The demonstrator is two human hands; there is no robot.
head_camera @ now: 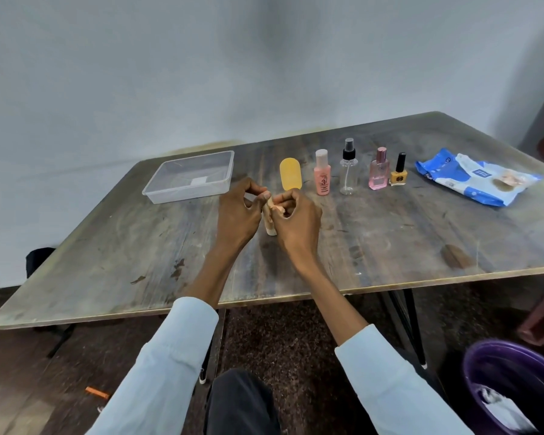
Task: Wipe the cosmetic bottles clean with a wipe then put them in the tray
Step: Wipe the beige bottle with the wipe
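My left hand (237, 211) and my right hand (297, 219) both grip a small beige tube (270, 226) that stands on its white cap on the table; fingers hide most of it. No wipe shows in my hands. Behind them stands a yellow oval bottle (290, 175). To its right is a row: a pink bottle (322, 172), a clear spray bottle (348, 167), a pink perfume bottle (379, 169) and a yellow nail polish (399, 171). An empty clear plastic tray (157, 197) sits at the back left.
A blue and white wipes pack (476, 177) lies at the right of the worn wooden table (390, 246). A purple bin (471, 362) with used white wipes stands on the floor at lower right. A black bag (36, 255) sits beyond the table's left edge.
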